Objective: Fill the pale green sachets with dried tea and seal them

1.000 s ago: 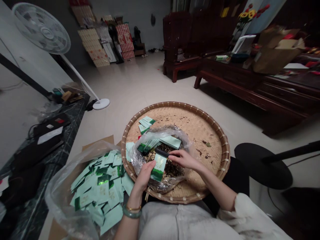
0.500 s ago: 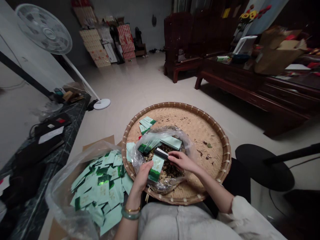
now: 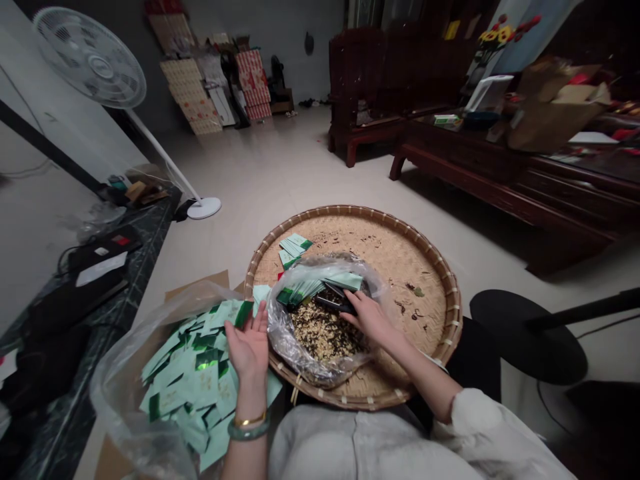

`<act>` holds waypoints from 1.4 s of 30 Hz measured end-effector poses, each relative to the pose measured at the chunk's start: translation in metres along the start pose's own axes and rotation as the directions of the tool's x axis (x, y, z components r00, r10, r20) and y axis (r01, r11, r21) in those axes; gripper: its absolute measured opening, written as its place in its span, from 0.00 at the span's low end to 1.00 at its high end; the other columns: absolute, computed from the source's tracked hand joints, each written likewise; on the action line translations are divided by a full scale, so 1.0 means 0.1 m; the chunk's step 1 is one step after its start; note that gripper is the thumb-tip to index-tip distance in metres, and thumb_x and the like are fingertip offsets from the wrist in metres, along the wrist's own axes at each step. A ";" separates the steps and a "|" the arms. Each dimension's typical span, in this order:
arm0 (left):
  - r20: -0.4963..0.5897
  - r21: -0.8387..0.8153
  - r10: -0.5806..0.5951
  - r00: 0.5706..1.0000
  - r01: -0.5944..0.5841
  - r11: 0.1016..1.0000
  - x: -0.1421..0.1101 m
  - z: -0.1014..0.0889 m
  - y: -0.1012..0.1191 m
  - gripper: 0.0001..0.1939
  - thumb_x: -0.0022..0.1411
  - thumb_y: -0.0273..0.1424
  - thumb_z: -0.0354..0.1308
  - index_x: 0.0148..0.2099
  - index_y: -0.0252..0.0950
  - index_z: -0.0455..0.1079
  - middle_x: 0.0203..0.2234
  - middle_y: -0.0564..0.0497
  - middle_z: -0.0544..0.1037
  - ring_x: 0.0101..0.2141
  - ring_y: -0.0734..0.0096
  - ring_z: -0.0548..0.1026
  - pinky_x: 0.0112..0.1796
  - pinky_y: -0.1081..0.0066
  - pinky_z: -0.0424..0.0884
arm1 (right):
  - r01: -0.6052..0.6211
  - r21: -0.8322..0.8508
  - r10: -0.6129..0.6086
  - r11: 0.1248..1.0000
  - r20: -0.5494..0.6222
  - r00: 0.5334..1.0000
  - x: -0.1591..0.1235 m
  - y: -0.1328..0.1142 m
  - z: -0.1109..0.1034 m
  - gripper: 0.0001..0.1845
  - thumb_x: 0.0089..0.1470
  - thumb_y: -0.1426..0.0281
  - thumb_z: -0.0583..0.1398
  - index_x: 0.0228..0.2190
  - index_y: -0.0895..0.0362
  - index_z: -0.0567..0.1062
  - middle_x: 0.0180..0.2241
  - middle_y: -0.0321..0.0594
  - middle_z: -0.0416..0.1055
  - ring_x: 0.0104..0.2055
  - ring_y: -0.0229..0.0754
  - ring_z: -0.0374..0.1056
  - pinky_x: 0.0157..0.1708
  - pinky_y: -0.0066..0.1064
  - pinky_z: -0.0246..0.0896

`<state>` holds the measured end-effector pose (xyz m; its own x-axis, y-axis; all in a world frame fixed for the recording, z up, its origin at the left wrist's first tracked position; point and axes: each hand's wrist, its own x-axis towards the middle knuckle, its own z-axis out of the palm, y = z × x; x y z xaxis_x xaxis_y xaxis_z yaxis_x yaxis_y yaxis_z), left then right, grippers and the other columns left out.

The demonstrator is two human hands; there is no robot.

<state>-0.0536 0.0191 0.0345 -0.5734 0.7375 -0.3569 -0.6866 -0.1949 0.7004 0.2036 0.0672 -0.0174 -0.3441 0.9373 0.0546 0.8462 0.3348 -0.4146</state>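
A round woven bamboo tray point(image 3: 430, 267) rests on my lap. On it sits a clear plastic bag point(image 3: 287, 327) with loose dried tea point(image 3: 320, 330) and a stack of empty green sachets point(image 3: 300, 290). My right hand point(image 3: 367, 317) reaches into the bag, fingers closed on a small dark scoop point(image 3: 333, 303). My left hand point(image 3: 247, 343) hovers palm-up with spread fingers over the left bag, a green sachet point(image 3: 244, 312) at its fingertips. That large clear bag point(image 3: 125, 400) holds several filled green sachets point(image 3: 195, 380).
A few loose sachets point(image 3: 293, 248) lie at the tray's far side. A standing fan point(image 3: 90, 57) is at the back left, a dark counter point(image 3: 85, 287) with cables on the left, dark wooden furniture point(image 3: 500, 167) on the right, a round black stool point(image 3: 525, 333) beside my right arm.
My left hand has swung left from the tea bag to the sachet bag and opened, with the sachet leaving it. My right hand has dipped the scoop deeper into the tea.
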 end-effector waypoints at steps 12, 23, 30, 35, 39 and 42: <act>-0.069 0.049 0.303 0.950 -0.300 0.953 -0.16 0.05 -0.14 0.17 0.57 0.28 0.55 0.50 0.38 0.63 0.51 0.43 0.68 0.42 0.66 0.76 0.47 0.63 0.70 | 0.078 -0.102 -0.107 0.992 -0.313 0.944 0.30 -0.07 -0.14 0.15 0.60 0.63 0.54 0.42 0.59 0.74 0.41 0.49 0.71 0.44 0.48 0.63 0.43 0.35 0.59; 0.271 0.214 -0.015 0.962 -0.045 0.976 -0.31 0.09 -0.47 0.14 0.53 0.32 0.61 0.42 0.33 0.69 0.41 0.43 0.77 0.38 0.64 0.77 0.42 0.64 0.72 | -0.042 -0.035 0.045 0.999 0.071 0.996 0.59 0.11 -0.22 0.13 0.57 0.64 0.57 0.38 0.58 0.76 0.37 0.45 0.76 0.39 0.44 0.71 0.37 0.27 0.59; 0.300 0.301 -0.132 0.945 0.038 0.953 -0.33 0.11 -0.54 0.14 0.51 0.32 0.62 0.41 0.33 0.70 0.39 0.43 0.78 0.37 0.65 0.78 0.41 0.64 0.72 | -0.138 -0.103 0.146 0.985 0.085 0.986 0.64 0.09 -0.25 0.17 0.52 0.62 0.59 0.41 0.59 0.74 0.39 0.49 0.76 0.40 0.47 0.72 0.37 0.29 0.61; 0.286 0.320 -0.153 0.946 0.056 0.946 -0.34 0.10 -0.55 0.14 0.50 0.31 0.62 0.40 0.32 0.70 0.38 0.44 0.78 0.36 0.66 0.78 0.39 0.66 0.72 | -0.199 -0.178 0.213 0.964 0.061 0.975 0.56 -0.02 -0.26 0.17 0.55 0.64 0.56 0.45 0.58 0.73 0.40 0.51 0.75 0.40 0.49 0.72 0.37 0.32 0.62; 0.286 0.339 -0.176 0.942 0.073 0.938 -0.34 0.12 -0.58 0.14 0.50 0.31 0.62 0.40 0.32 0.71 0.37 0.45 0.78 0.35 0.67 0.78 0.38 0.68 0.72 | -0.204 -0.239 0.219 0.949 0.039 0.975 0.50 -0.13 -0.26 0.18 0.56 0.64 0.56 0.47 0.58 0.70 0.42 0.52 0.73 0.39 0.50 0.72 0.35 0.34 0.63; 0.299 0.346 -0.185 0.936 0.074 0.935 -0.34 0.13 -0.59 0.14 0.49 0.30 0.62 0.40 0.33 0.71 0.37 0.45 0.78 0.35 0.68 0.78 0.38 0.69 0.72 | -0.180 -0.269 0.196 0.946 0.034 0.980 0.49 -0.17 -0.27 0.15 0.56 0.66 0.55 0.43 0.58 0.72 0.44 0.51 0.71 0.40 0.48 0.71 0.35 0.31 0.62</act>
<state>0.0122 0.0138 0.0134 -0.2758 0.9200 -0.2786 -0.5299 0.0963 0.8426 0.1834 0.1100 0.0166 -0.1855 0.9809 -0.0583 0.9719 0.1744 -0.1579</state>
